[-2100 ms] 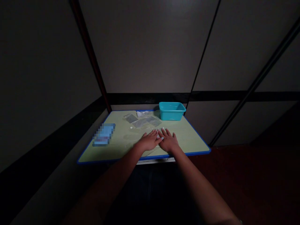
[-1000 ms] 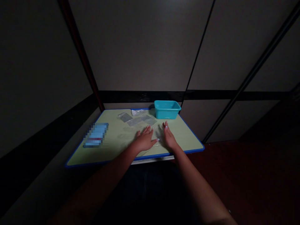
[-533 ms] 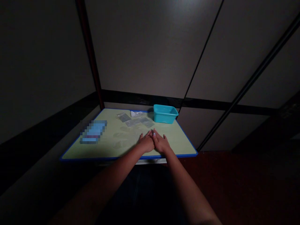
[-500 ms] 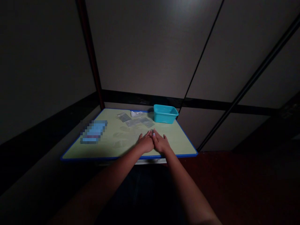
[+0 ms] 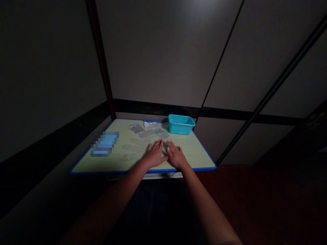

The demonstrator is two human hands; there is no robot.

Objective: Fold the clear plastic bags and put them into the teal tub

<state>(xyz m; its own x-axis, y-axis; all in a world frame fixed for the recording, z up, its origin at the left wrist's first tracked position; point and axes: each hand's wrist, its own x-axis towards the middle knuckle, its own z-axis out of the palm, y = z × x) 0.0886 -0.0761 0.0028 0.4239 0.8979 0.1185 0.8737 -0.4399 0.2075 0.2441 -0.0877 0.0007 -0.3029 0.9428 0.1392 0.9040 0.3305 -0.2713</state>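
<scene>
My left hand (image 5: 155,154) is palm down over the front part of the pale green table (image 5: 102,164), its fingers stretched out and holding nothing. Close beside it on the right, my right hand (image 5: 175,154) has its fingers extended forward, with nothing in its grasp. Clear flat plastic bags (image 5: 146,133) lie just beyond my fingertips. Behind them is a crumpled clear plastic piece (image 5: 150,125), and a small greyish bag (image 5: 137,128) rests to its left.
A turquoise basket (image 5: 181,128) stands at the table's back right corner. On the left side lies a blurred blue rectangular item (image 5: 105,144). Wall panels (image 5: 158,61) rise behind the table, and its edge is blue.
My hands were together with fingers overlapping or touching; now they are apart at the fingertips. The left hand has shifted left and its fingers are spread. The view has shifted slightly.
</scene>
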